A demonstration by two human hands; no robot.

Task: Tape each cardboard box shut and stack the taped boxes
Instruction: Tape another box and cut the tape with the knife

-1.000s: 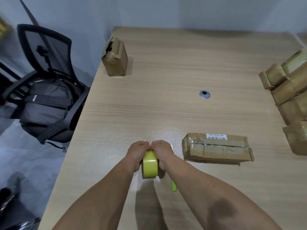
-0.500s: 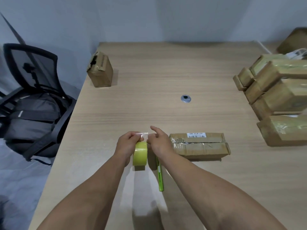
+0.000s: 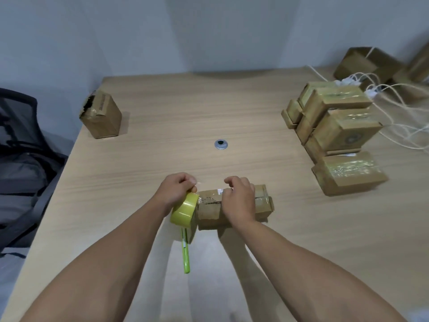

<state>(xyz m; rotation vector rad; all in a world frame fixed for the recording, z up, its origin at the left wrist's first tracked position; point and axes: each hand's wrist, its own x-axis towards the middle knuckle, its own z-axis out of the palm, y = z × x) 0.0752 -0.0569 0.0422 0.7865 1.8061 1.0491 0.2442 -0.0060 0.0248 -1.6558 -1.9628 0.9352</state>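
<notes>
Wooden table [image 3: 162, 112]: pale grain, set against a grey wall.
Office chair [image 3: 14, 126]: black mesh, left of the table, with a dark backpack [image 3: 23, 177] on its seat.
Stack of taped boxes [image 3: 334, 126]: right side of the table, glossy tape on the tops.
Further boxes [image 3: 366, 63]: far right corner, behind white cables [image 3: 394, 117].
Lone box [image 3: 102, 117]: upright near the left edge, top torn open.
Long box [image 3: 209, 212]: flat on the near middle of the table, under the right hand.
Left hand [image 3: 176, 191]: fingers curled round the tape roll [image 3: 184, 209], held just beside the long box's left end.
Right hand [image 3: 239, 201]: resting on the long box, fingers curled together, pinching the tape strip [image 3: 200, 182] drawn from the roll.
Green cutter [image 3: 186, 256]: lying on the table between the forearms.
Metal grommet [image 3: 220, 144]: in the tabletop, mid-table.
</notes>
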